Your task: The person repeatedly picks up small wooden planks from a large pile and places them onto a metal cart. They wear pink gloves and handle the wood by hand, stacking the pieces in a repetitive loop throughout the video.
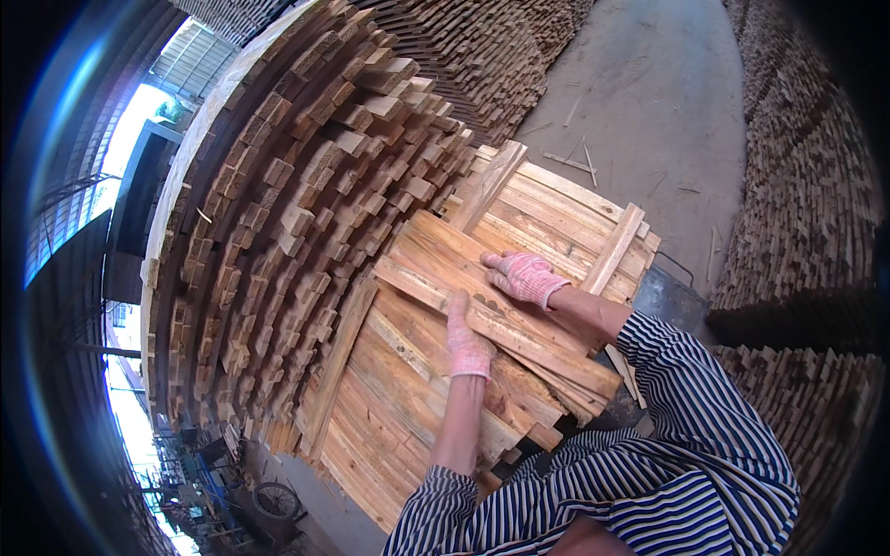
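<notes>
Both my hands wear pink-and-white knitted gloves over a layer of sawn wooden planks. My left hand (469, 345) grips the near long edge of a narrow plank (542, 350), thumb up against it; its other fingers are mostly hidden. On a wider board (450, 243) just beyond, my right hand (527, 278) rests palm down, fingers partly spread. Dark knots mark this board near the right fingers. Beneath lie more planks (389, 361) side by side, their near ends uneven.
Crosswise battens (612, 252) lie over the planks at the right and at the left (338, 366). A tall stack of stepped plank ends (306, 213) rises on the left. More stacked wood (816, 185) lines the right, beyond a concrete floor (640, 102) with scattered slivers. A wheel (276, 500) stands lower left.
</notes>
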### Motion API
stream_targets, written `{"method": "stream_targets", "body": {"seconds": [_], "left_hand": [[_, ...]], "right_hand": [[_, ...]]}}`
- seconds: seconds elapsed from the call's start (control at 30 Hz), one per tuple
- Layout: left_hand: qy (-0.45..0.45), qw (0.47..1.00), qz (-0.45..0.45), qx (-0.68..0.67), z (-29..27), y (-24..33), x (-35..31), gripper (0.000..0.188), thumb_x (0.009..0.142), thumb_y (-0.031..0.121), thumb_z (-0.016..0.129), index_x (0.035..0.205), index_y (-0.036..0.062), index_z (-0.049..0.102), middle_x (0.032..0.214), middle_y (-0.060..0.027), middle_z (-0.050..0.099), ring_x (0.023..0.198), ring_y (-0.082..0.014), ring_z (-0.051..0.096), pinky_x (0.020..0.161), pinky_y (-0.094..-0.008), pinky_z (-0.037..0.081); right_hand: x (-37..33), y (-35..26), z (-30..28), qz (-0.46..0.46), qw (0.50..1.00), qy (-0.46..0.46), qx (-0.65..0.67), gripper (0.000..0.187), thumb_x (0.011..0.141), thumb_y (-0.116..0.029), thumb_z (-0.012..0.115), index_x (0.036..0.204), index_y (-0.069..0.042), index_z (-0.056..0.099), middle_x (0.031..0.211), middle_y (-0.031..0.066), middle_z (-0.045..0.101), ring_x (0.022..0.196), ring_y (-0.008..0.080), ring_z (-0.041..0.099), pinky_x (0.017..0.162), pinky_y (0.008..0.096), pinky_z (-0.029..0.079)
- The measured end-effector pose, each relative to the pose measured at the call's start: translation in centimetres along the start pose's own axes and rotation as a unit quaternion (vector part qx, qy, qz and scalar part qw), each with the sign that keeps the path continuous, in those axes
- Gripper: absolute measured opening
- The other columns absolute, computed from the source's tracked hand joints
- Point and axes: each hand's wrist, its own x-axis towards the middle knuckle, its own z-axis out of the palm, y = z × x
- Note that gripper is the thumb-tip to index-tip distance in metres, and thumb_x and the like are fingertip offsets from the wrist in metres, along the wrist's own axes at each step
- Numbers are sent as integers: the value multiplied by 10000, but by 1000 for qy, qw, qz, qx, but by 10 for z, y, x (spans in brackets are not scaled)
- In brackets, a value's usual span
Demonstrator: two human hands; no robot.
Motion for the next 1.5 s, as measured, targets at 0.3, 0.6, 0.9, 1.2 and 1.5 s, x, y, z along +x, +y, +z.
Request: {"method": "stream_targets", "body": {"seconds": [0.3, 0.6, 0.9, 1.2, 1.5], "left_hand": [[-32, 999, -10, -2, 20, 12, 3, 1048, 861, 843, 464, 1599, 135, 235, 1598, -150, 326, 1443, -360, 348, 1186, -523, 321], [-88, 995, -25, 41, 11, -8, 28, 1017, 842, 849, 488, 1578, 170, 304, 1570, -134, 392, 1436, -338, 389, 1185, -528, 323], [-48, 997, -56, -23, 0, 5, 38, 776, 932, 762, 454, 1463, 196, 463, 1453, -42, 544, 1269, -274, 526, 1033, -477, 447], [-20, 998, -31, -43, -30, 10, 55, 443, 997, 618, 502, 1238, 259, 598, 1025, 58, 645, 800, -156, 590, 670, -342, 516], [-181, 983, -40, -10, 1, 17, 47, 542, 980, 597, 528, 1224, 127, 641, 1177, -53, 687, 1107, -264, 624, 1037, -486, 482]], "right_hand": [[-68, -43, -32, -64, 992, -44, 104, 957, 919, -687, 540, 1599, -83, 244, 1315, 296, 558, 1228, 416, 569, 1016, 459, 480], [-73, -58, -57, 67, 989, -76, 110, 932, 909, -518, 657, 1615, -112, 205, 1499, 274, 463, 1384, 389, 473, 1134, 424, 396], [-49, 15, -63, 48, 991, 53, 110, 762, 878, -461, 674, 1561, -267, 396, 1210, 198, 673, 1053, 342, 678, 895, 422, 540], [29, 23, -12, 18, 999, 3, -30, 469, 1005, -376, 507, 1428, -175, 488, 1264, 241, 620, 1161, 425, 609, 951, 506, 508], [-81, -35, -50, -67, 996, 3, 64, 748, 929, -456, 609, 1519, -71, 359, 1103, 266, 647, 1001, 426, 665, 854, 507, 540]]}}
